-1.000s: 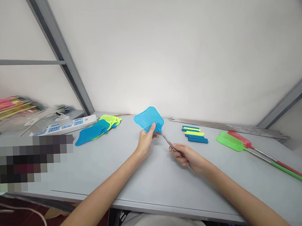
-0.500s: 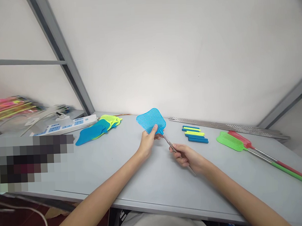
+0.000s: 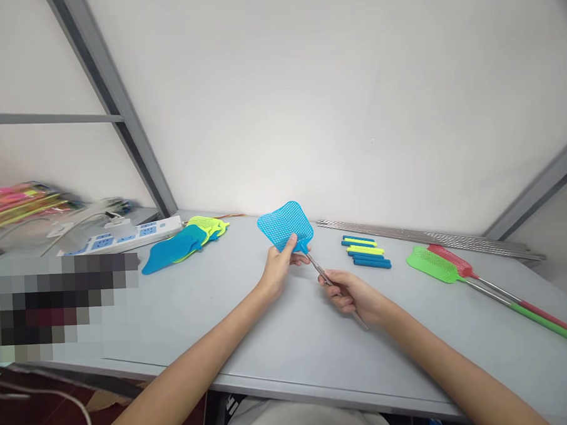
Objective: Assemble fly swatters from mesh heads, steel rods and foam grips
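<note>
My left hand (image 3: 280, 263) grips a blue perforated fly swatter head (image 3: 286, 225) near its neck, thumb on the front face. Wrapped around a thin metal rod (image 3: 320, 271), my right hand (image 3: 346, 291) is closed just below that neck. The rod's upper end meets the neck of the head; how deep it sits inside cannot be seen. Its lower end sticks out past my right hand, slanting down to the right. Both hands are above the grey table (image 3: 270, 338). Left of them lies a pile of blue swatter heads (image 3: 175, 248) and yellow swatter heads (image 3: 204, 223).
Short blue and yellow tubes (image 3: 366, 251) lie to the right, in front of a bundle of metal rods (image 3: 420, 236). A green fly swatter (image 3: 433, 265) and a red one (image 3: 459, 264) lie far right. A white power strip (image 3: 134, 234) and bagged items (image 3: 24, 202) are left.
The blue swatter head has shifted very slightly up and right with my left hand. My right hand keeps its grip on the rod.
</note>
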A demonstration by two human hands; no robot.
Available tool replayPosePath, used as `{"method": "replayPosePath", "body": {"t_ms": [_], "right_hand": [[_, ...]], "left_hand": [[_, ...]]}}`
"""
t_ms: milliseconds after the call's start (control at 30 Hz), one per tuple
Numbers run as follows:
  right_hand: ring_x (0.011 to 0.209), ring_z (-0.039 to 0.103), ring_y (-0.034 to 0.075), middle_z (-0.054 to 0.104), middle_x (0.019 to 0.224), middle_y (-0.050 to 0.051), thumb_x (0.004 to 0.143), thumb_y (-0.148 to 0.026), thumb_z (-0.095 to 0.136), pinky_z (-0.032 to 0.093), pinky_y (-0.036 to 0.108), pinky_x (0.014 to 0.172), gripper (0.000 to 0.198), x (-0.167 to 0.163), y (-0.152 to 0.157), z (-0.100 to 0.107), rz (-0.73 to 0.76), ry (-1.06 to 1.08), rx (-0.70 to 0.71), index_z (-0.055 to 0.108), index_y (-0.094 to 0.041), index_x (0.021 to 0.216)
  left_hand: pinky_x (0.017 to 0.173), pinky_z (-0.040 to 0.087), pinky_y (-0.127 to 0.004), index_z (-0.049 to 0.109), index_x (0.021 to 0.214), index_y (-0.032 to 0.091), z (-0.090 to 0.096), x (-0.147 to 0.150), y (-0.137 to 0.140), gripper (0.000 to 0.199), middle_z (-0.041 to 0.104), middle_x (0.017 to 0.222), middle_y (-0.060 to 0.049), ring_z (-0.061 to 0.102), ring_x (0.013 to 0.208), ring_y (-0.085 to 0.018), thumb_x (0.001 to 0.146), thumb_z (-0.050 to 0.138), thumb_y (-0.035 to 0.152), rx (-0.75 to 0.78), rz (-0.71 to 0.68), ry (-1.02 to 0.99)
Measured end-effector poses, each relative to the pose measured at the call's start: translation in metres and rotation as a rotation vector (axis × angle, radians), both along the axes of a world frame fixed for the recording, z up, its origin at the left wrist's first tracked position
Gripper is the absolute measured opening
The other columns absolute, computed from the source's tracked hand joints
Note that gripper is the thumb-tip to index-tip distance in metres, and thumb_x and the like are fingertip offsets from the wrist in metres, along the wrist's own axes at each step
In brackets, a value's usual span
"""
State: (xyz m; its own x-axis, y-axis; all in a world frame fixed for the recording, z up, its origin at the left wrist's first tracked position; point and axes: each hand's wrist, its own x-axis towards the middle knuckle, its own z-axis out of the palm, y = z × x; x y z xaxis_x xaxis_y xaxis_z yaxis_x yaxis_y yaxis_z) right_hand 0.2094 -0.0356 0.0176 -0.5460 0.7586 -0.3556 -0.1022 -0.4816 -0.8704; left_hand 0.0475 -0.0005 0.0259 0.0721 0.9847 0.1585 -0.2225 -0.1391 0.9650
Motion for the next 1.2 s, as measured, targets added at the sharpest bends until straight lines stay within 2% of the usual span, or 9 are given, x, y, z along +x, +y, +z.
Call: {"method": "replayPosePath", "body": {"t_ms": [700,1200], "right_hand": [[0.037,0.013,0.001,0.024,0.054,-0.006,0.072,-0.040,0.041,0.008,0.013,0.031,0.025,0.0020,0.0015,-0.0008,0.010,0.000,0.003,0.047,-0.016,0.075],[0.036,0.011,0.002,0.023,0.053,-0.006,0.071,-0.038,0.040,0.006,0.014,0.030,0.023,0.0048,0.0031,-0.0080,-0.007,-0.004,0.016,0.047,-0.016,0.074]], "left_hand": [[0.052,0.039,-0.023,0.055,0.078,0.013,-0.0020,-0.0040,0.0033,0.034,0.061,0.080,-0.008,0.054,0.049,-0.011,0.070,0.045,0.045,0.053,-0.050,0.084],[0.049,0.038,-0.023,0.052,0.082,0.015,-0.0075,0.0019,-0.0028,0.030,0.062,0.079,-0.005,0.046,0.039,-0.005,0.067,0.050,0.040,-0.059,-0.050,0.030]]}}
